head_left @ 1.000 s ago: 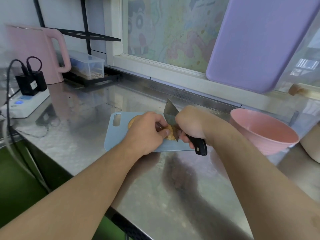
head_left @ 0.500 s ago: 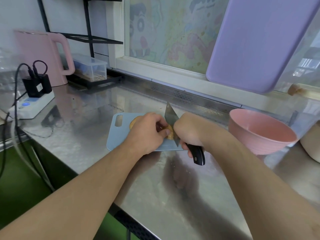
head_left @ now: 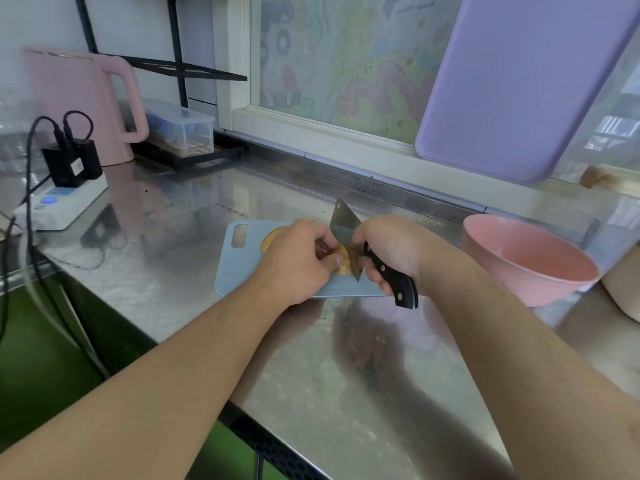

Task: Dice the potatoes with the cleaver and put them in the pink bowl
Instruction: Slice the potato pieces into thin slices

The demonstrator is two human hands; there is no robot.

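Note:
A yellow-brown potato [head_left: 341, 263] lies on the light blue cutting board [head_left: 239, 271] in the middle of the steel counter. My left hand [head_left: 298, 261] curls over the potato and holds it down, hiding most of it. My right hand [head_left: 391, 251] grips the black handle of the cleaver [head_left: 343, 226], whose blade stands edge-down in the potato just right of my left fingertips. The pink bowl [head_left: 526, 258] stands on the counter to the right of the board; nothing shows inside it.
A pink kettle [head_left: 76, 102], a white power strip [head_left: 59, 206] with black chargers and cables, and a clear plastic box [head_left: 183, 128] sit at the back left. A purple board [head_left: 519, 81] leans at the window. The counter's front edge [head_left: 242, 410] runs diagonally below my arms.
The cleaver blade has tipped more upright and sits lower into the potato. Both hands stay on the board in nearly the same spot.

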